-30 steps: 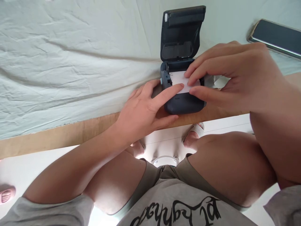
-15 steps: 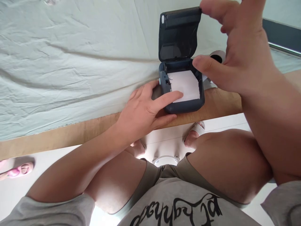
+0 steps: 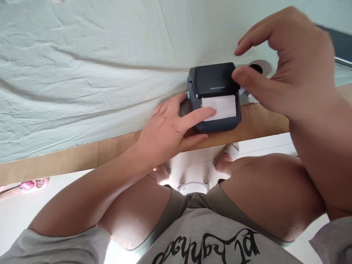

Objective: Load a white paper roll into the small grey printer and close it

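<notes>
On the worktop (image 3: 68,167), under a creased pale cloth (image 3: 82,73), I take the small dark label printer (image 3: 213,96) as my landmark; it sits at the near edge, its lid down. Going by size, the cloth spreads away from the printer to the far side and to my left, and the bare wooden strip runs along the edge on both sides of it.

My right hand (image 3: 286,69) hovers just to the right of the printer and above it, its grip spread, thumb tip touching or almost touching the lid's right corner, fingers arched over nothing. My left hand (image 3: 167,130) lies against the printer's left side, grip loose and open, forefinger laid flat on the white label strip (image 3: 224,106) that shows below the lid on the near face.

That strip runs crosswise, left to right, and it lies nearer my left hand, which touches it. The right hand is apart from it, up and to the right.

Behind the printer's right corner stands a paper roll (image 3: 260,67), partly hidden by my right hand.
</notes>
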Demonstrator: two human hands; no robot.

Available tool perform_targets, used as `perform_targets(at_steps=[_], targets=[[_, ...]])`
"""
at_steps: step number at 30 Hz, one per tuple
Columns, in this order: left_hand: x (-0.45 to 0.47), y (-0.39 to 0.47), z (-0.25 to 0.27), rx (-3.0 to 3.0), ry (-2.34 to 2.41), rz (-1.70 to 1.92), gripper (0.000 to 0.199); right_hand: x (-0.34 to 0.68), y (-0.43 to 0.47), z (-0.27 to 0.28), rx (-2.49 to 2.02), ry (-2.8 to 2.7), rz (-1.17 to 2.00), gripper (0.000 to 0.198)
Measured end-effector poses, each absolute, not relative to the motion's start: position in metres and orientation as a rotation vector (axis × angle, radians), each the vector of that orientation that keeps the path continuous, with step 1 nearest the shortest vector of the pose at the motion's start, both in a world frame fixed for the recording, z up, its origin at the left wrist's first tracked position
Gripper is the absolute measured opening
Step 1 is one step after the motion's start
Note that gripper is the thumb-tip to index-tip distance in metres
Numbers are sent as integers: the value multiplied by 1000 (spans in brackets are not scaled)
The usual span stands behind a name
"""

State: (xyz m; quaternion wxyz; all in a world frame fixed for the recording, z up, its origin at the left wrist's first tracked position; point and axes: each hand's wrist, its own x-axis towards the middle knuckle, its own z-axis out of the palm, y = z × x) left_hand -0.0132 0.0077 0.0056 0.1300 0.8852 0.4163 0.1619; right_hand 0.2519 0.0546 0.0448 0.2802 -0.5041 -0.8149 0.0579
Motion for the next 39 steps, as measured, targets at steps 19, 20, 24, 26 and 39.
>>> perform_targets(at_steps=[19, 20, 24, 26, 39], targets=[[-7, 10, 11, 2406, 1326, 424, 109, 239, 51, 57, -1803, -2165, 393, 54], [-8, 10, 10, 2394, 1336, 423, 114, 242, 46, 57, -1777, -2153, 324, 55], [-8, 11, 12, 2399, 1346, 373, 108, 258, 23, 65, -1754, -2024, 120, 54], [-7, 11, 14, 2408, 1363, 340, 109, 263, 15, 67, -1815, -2087, 243, 67], [-2, 13, 19, 2344, 1396, 409, 94, 249, 15, 23, -1711, -2352, 542, 101]])
